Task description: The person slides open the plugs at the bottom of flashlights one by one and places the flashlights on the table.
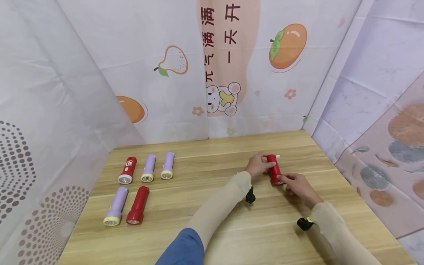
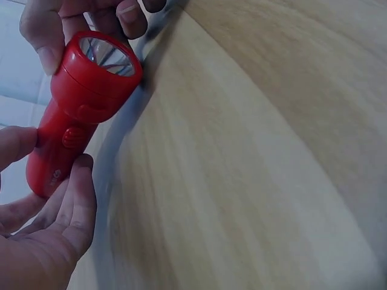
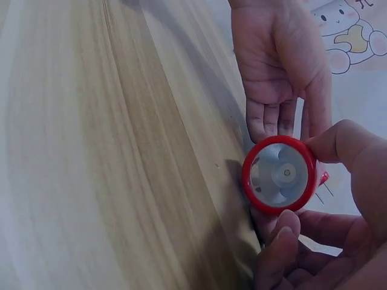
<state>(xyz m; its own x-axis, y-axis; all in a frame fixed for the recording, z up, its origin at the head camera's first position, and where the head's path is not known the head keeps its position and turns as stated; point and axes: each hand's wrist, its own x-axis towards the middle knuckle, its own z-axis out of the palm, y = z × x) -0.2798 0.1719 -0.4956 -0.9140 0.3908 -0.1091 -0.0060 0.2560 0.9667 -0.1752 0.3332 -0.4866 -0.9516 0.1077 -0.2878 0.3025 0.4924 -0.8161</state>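
Observation:
Both hands hold a red flashlight (image 1: 274, 170) at the right side of the wooden table. Its lens end points back toward the person. My left hand (image 1: 257, 165) grips the tail half, thumb on one side and fingers round the other. At the lens end, my right hand (image 1: 300, 187) pinches the rim between thumb and fingers. A sliding switch (image 2: 74, 138) shows on the body in the left wrist view. Two thin metal prongs (image 3: 325, 191) stick out beside the head in the right wrist view, and a small white piece (image 1: 277, 156) juts from the tail.
On the left of the table (image 1: 212, 162) lie several flashlights in two rows. The back row has a red-and-white one (image 1: 127, 170) and two purple ones (image 1: 149, 167); in front are a purple one (image 1: 116, 206) and a red one (image 1: 138, 205). Printed curtains (image 1: 172, 103) enclose the table.

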